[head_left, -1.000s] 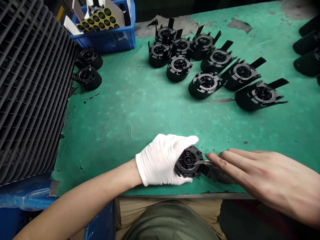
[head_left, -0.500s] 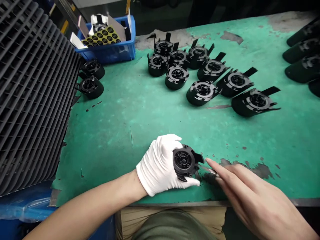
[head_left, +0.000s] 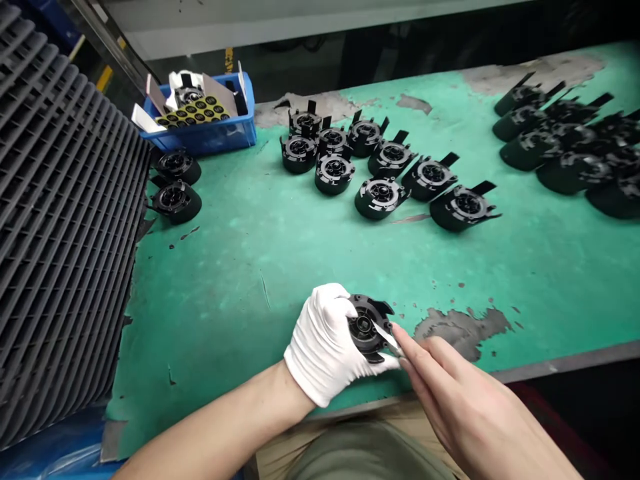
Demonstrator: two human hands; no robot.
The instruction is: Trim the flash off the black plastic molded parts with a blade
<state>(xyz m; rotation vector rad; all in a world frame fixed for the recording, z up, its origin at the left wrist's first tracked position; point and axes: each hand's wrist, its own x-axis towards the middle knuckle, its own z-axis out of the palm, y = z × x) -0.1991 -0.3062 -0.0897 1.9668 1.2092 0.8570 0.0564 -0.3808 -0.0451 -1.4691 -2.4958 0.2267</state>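
My gloved left hand [head_left: 324, 343] is clamped round a black housing [head_left: 363, 325] over the green tabletop [head_left: 235, 280]; my right hand [head_left: 447, 373] pinches a metal tool [head_left: 386, 337], its tip at the housing's face. Right of the housing spreads a worn grey patch [head_left: 463, 330]; left, a dark lattice [head_left: 60, 227]. Beyond the housing stand finned parts [head_left: 334, 179], a blue bin [head_left: 210, 138] and, farthest, a pale panel [head_left: 300, 23].

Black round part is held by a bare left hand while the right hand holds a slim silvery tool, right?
Not bare: the head view shows the left hand in a white glove, holding the black round part; the rest stands.
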